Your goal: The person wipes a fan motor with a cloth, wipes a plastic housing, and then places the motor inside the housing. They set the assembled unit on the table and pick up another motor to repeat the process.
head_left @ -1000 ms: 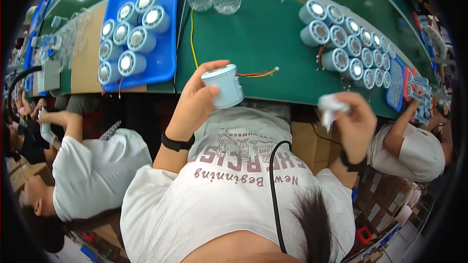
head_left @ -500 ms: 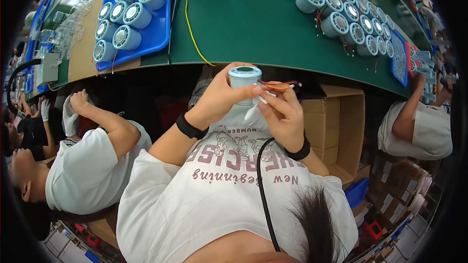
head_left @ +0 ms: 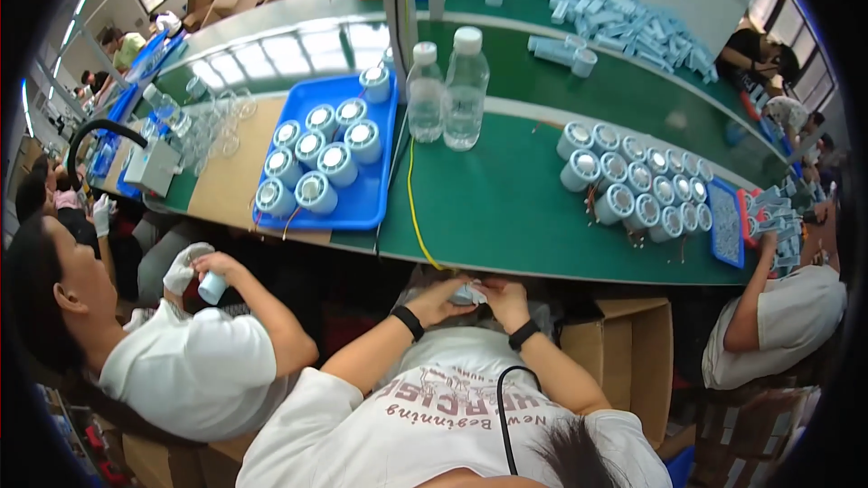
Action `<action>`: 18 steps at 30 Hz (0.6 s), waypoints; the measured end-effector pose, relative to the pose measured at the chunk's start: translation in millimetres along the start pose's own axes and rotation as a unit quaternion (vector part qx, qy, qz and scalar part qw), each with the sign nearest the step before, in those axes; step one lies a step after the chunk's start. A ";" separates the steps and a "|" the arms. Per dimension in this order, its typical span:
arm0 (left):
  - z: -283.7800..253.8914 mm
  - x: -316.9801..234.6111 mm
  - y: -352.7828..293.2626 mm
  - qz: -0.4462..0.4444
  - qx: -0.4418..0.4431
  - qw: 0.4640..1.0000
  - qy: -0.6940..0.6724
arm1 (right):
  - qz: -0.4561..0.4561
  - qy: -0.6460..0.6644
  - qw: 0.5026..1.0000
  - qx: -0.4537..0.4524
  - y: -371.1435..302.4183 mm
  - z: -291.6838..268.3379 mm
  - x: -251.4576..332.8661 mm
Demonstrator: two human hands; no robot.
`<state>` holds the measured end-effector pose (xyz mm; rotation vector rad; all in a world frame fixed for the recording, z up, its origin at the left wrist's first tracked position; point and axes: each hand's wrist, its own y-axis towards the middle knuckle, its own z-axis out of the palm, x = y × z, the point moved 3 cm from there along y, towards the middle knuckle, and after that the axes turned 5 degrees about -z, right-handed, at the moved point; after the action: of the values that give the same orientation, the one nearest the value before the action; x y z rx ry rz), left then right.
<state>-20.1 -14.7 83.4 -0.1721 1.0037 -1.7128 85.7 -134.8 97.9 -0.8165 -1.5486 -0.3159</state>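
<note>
Just below the near table edge, my left hand [head_left: 438,302] is closed around a light blue cylindrical unit [head_left: 464,294], of which only a small part shows between the hands. My right hand [head_left: 504,300] meets it from the other side, its fingers closed at a small soft white piece [head_left: 476,295], maybe a cloth. The wires of the held unit cannot be made out now. Similar blue units with silvery round tops stand on a blue tray [head_left: 391,140] to the left and in a cluster [head_left: 640,178] on the right.
Two clear bottles [head_left: 464,95] stand behind a yellow cord [head_left: 417,203] on the green table [head_left: 506,217]. An open cardboard box [head_left: 624,352] is right of my lap. On my left, a co-worker [head_left: 194,352] holds a blue part; another person [head_left: 768,334] sits at far right.
The view has tilted up, showing more of the table and room. Both hands now sit lower in the picture and closer together over the blue unit, which was in plain sight before with its wires.
</note>
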 end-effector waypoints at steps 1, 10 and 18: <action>0.8 2.2 17.1 0.006 0.011 1.000 0.012 | -0.103 -0.104 0.987 -0.068 -4.4 -3.9 14.6; 7.4 0.2 66.2 -0.019 0.059 0.997 -0.034 | -0.169 -0.278 0.935 -0.142 -9.1 -18.0 24.7; -13.0 26.9 63.4 0.308 -0.036 0.812 0.495 | 0.233 0.258 0.936 -0.046 -8.5 -21.0 -55.0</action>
<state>7.7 -33.9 21.9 1.0100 1.6322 -1.0846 93.3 -171.1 51.4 -1.0478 -0.8230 -0.2280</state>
